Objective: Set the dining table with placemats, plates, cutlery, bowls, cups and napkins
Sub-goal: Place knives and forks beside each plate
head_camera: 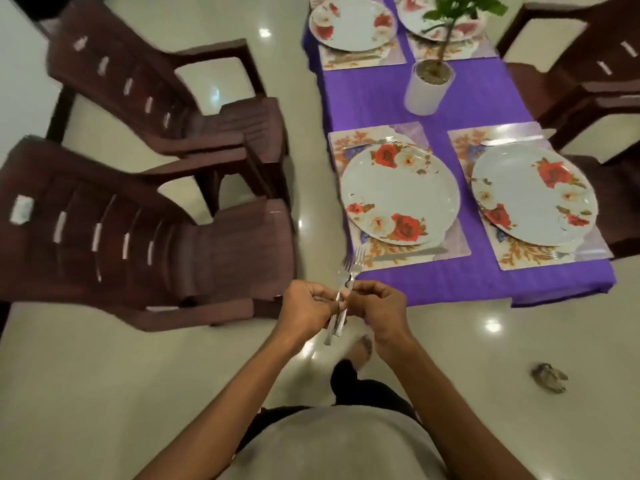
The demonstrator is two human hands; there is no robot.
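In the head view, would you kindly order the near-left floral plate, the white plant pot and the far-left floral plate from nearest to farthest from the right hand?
From the right hand:
1. Near-left floral plate, on the placemat just beyond the hand.
2. White plant pot, at the table's middle.
3. Far-left floral plate, at the table's far end.

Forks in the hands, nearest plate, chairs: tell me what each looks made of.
Forks: likely polished steel, silvery with a glint.
Nearest plate: glossy white with printed roses; ceramic or melamine, cannot tell.
Chairs: apparently moulded plastic, dark brown, slotted backs.
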